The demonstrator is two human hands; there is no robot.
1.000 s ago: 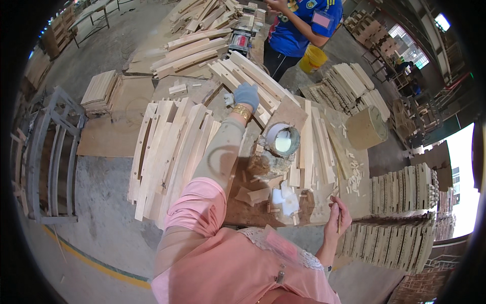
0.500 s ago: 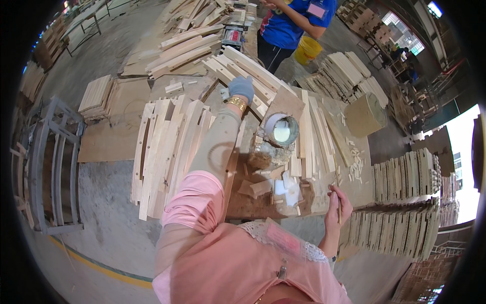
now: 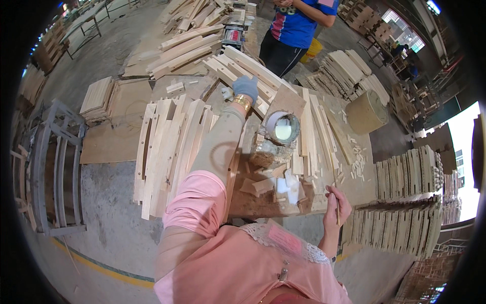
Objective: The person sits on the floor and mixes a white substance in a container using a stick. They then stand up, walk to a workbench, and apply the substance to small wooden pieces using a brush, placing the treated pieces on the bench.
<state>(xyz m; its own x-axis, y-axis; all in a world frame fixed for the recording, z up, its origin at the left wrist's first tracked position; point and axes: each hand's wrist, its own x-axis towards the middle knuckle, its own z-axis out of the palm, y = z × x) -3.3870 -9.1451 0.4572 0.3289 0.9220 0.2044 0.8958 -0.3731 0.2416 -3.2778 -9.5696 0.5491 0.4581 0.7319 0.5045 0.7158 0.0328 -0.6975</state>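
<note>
Hands: left hand (image 3: 245,87), gloved, reaches far across the tabletop (image 3: 253,202) onto the wooden slats (image 3: 238,63) beyond the glue pot (image 3: 281,129); whether its fingers are closed on one I cannot tell. Right hand (image 3: 338,201), near side of the pot at the tabletop edge, pinches a thin stick (image 3: 335,195). Judgement: take one slat only, lift it clear of the pot, keep the stick away from the small offcuts (image 3: 283,182) beside the pot.

Slat stack (image 3: 167,147) is laid along workbench (image 3: 263,202) left edge. Glue tub (image 3: 281,129) is set at bench centre, w/ offcut blocks (image 3: 283,182) before it near the front edge. Long strips (image 3: 314,137) are laid right of tub; dowel pegs (image 3: 357,159) are scattered twd right edge.
</note>
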